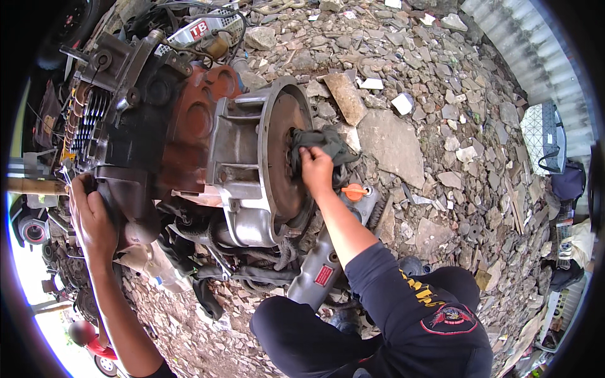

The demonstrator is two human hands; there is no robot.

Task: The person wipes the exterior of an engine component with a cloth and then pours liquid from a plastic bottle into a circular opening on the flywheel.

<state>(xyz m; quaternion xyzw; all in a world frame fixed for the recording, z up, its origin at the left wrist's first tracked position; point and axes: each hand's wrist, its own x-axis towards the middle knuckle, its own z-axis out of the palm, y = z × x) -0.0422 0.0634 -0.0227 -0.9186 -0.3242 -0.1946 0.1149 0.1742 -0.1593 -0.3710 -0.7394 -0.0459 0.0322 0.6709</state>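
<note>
A large engine (183, 126) lies on the rubble in front of me, with a silver bell-shaped housing (242, 170) toward its right end. Inside that housing's rim sits a round, rust-brown plate (283, 183). My right hand (316, 171) grips a crumpled dark rag (334, 148) and presses it to the plate's middle. At the engine's left side, my left hand (94, 217) has its fingers bent around the edge of a dark curved casting (129, 192); its fingertips are partly hidden.
Near my knees lies a grey metal cover (318, 271) with an orange cap (355, 192). Hoses (271, 255) run under the housing. A white crate (217, 28) stands behind the engine. Broken stone slabs (391, 145) cover the ground. A person in red (101, 346) is far lower left.
</note>
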